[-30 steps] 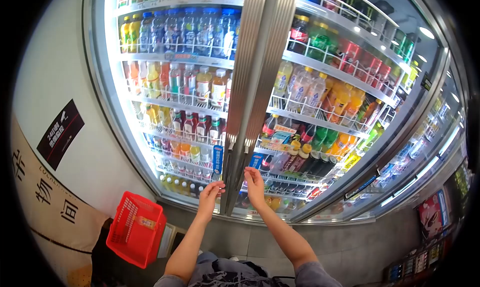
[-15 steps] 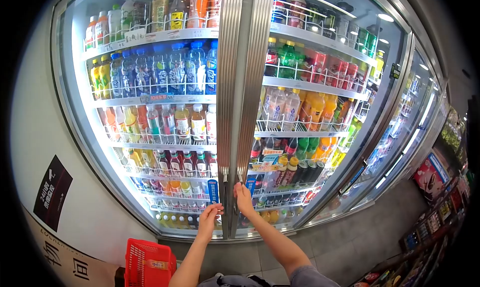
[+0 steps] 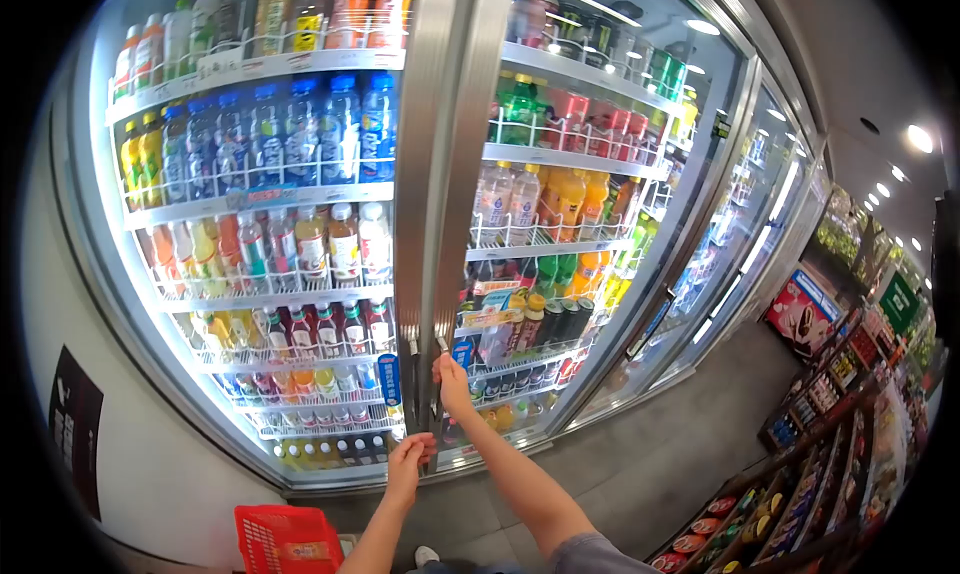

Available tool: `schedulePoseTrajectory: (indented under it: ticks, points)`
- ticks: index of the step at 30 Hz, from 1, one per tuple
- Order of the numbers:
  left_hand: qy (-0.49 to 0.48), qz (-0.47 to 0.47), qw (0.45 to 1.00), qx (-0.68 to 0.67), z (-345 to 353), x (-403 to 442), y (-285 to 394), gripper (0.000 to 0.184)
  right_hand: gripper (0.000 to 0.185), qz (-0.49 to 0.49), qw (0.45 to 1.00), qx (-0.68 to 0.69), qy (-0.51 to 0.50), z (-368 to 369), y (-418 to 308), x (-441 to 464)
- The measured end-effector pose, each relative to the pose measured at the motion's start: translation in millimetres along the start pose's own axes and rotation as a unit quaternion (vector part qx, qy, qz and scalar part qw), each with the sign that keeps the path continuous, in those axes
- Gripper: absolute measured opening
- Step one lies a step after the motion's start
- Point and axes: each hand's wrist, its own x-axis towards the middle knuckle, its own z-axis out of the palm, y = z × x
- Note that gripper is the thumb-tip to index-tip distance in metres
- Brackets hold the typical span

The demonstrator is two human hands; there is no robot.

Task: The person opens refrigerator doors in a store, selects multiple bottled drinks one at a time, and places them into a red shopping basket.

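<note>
My right hand (image 3: 453,382) is closed around the right door handle (image 3: 443,344) of a glass-fronted drinks fridge. Lower and slightly to the left, my left hand (image 3: 405,466) has its fingers curled at the bottom part of the left door handle (image 3: 414,354); the exact contact of the fingertips is partly hidden. Both fridge doors appear shut, their metal frames side by side. Through the left glass door I see rows of blue-capped bottles (image 3: 303,124). Behind the right glass stand orange drink bottles (image 3: 567,199) and red cans (image 3: 570,116).
A red shopping basket (image 3: 285,539) is at the lower left, beside a pale wall with a black sign (image 3: 75,424). More glass fridge doors (image 3: 735,204) run off to the right. Snack shelves (image 3: 790,494) flank the grey tiled floor (image 3: 640,444).
My view has turned to the right, so the fridge and basket sit further left and more snack shelves show. My right hand stays at the right handle; my left hand is somewhat lower.
</note>
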Motion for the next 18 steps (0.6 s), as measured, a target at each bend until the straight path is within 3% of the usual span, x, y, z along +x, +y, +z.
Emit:
schedulePoseTrajectory:
  ticks: [5, 11, 18]
  points:
    - [0.045, 0.053, 0.998, 0.002, -24.7, -28.8, 34.8, 0.025, 0.046, -0.011, 0.998, -0.012, 0.053, 10.6, -6.4, -4.6]
    - [0.051, 0.104, 0.993, -0.018, -22.2, -61.8, 63.0, 0.025, 0.046, -0.014, 0.999, -0.009, 0.035, 10.0, -11.9, -6.0]
    - [0.072, 0.042, 0.996, 0.009, -28.5, -89.5, 33.0, 0.024, 0.045, -0.001, 0.999, -0.007, 0.04, 5.3, -17.1, -21.6]
